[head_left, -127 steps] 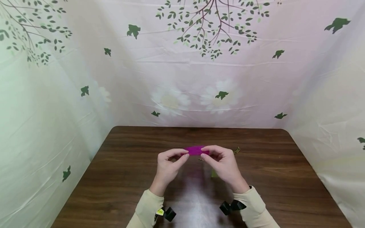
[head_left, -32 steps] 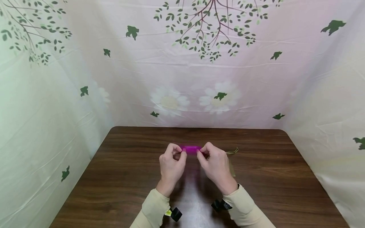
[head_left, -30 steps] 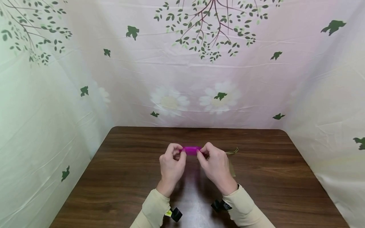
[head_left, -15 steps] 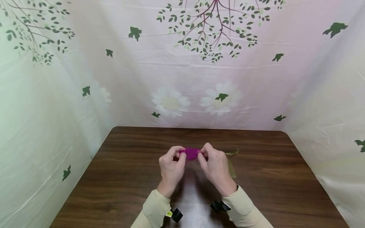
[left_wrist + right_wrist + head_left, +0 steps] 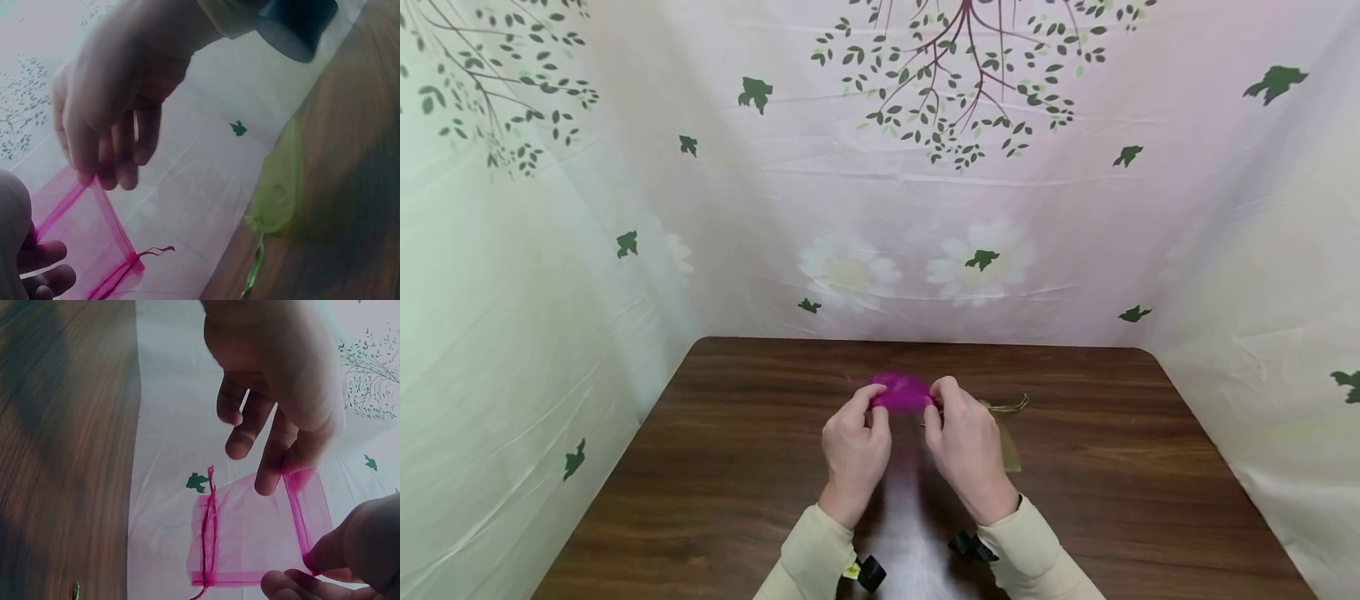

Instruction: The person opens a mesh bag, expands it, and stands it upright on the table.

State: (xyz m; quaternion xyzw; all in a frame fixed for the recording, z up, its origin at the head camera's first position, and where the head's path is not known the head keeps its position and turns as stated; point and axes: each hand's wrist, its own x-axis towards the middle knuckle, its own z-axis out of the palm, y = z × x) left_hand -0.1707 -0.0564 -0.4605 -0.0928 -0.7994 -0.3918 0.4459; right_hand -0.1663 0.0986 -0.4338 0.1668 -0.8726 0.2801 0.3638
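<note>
A magenta sheer drawstring pouch [image 5: 901, 393] hangs spread between the two hands, above the table. My left hand [image 5: 856, 450] pinches its left side between thumb and fingers, and my right hand [image 5: 964, 446] pinches the right side. In the right wrist view the pinched band runs between both hands, while the pouch's cord [image 5: 209, 537] crosses its lower end toward the table. The left wrist view shows a loose cord tail [image 5: 159, 250] curling off one corner. Just right of my right hand lies a yellow-green sheer pouch [image 5: 1009, 450], partly hidden by that hand.
Dark wood-grain table [image 5: 737, 467] under the hands, with rounded far corners. The yellow-green pouch's cord [image 5: 1011, 406] trails to the right. A pale curtain [image 5: 895, 200] printed with branches and birds encloses the back and sides. Small black cameras [image 5: 871, 573] sit at both wrists.
The hands have come closer together and shifted slightly left since the oldest frame. The magenta pouch has gone from a taut narrow strip to a wider, puffed shape. More of the yellow-green pouch shows.
</note>
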